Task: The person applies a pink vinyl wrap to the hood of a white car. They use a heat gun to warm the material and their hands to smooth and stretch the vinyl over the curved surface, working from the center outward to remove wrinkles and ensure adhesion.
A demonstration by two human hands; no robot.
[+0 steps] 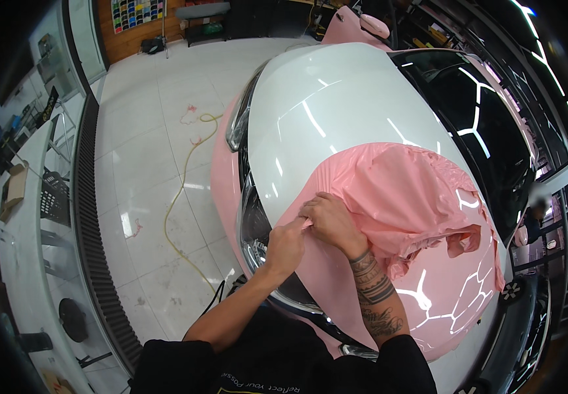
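Observation:
A car hood (323, 85) shows bare white over its far half and pink on its near side. Pink vinyl film (395, 187) is pulled loose in wrinkled folds and lies bunched across the hood, with a ragged, torn edge on its right. Over the hood's front edge, close to the headlight (254, 226), my left hand (286, 246) is closed on the film, a small pink tip poking out by its fingers. Right beside it, nearly touching, my right hand (330, 220) has its fingers curled on the same film, its fingertips partly hidden.
A yellow hose (182, 187) snakes over the tiled floor among pink film scraps (192, 113). The dark windshield (474, 105) borders the hood. At left, a counter (24, 269) carries an open cardboard box (14, 190). A dark car (520, 322) stands at right, near a partly visible person (535, 220).

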